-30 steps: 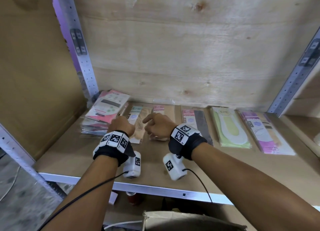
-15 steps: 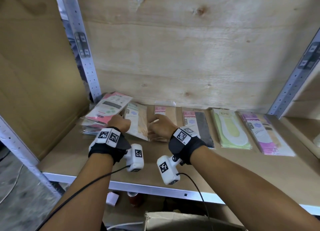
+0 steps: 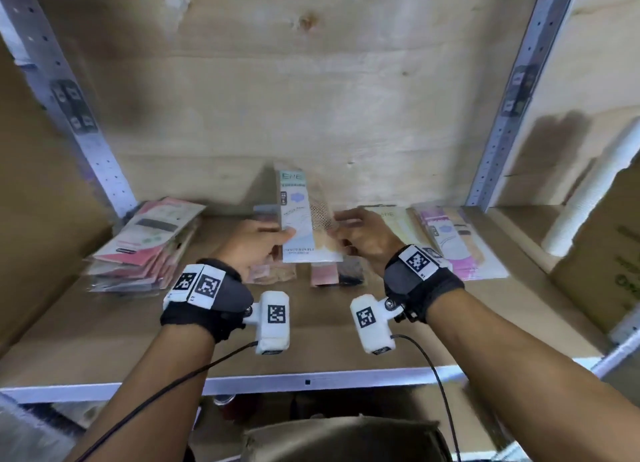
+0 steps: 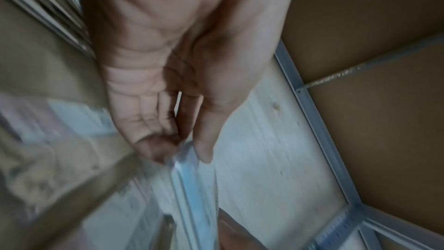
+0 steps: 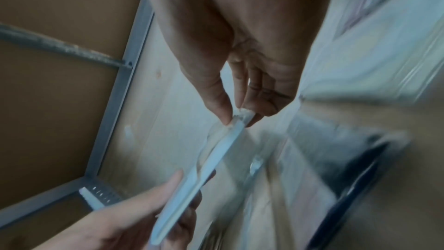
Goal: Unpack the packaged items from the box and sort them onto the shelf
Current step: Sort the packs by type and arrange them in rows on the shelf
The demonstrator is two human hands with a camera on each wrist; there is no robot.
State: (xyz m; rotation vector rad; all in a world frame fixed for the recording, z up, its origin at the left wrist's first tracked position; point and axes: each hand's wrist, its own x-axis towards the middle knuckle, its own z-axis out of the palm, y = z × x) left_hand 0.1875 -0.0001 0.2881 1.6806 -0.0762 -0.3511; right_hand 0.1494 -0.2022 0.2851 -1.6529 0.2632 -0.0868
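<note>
A flat clear packet [image 3: 304, 219] with a pale blue card and beige mesh socks stands lifted above the shelf board [image 3: 138, 326]. My left hand [image 3: 258, 245] pinches its left edge between thumb and fingers, as the left wrist view shows at the packet edge [image 4: 190, 161]. My right hand [image 3: 358, 236] pinches its right edge, seen edge-on as a thin white packet [image 5: 216, 155] in the right wrist view. Beneath it lie more flat packets [image 3: 325, 274] in a row.
A stack of pink packets [image 3: 145, 243] leans at the shelf's left end. Yellow-green [image 3: 398, 219] and pink-purple packets [image 3: 453, 243] lie to the right. Metal uprights [image 3: 512, 94] frame the bay. A cardboard box [image 3: 602, 254] and white roll [image 3: 595, 184] sit right. An open box [image 3: 346, 437] is below.
Both hands have lifted the blue-card packet off the row and raised it upright above the shelf. The head view has swung, shifting the shelf.
</note>
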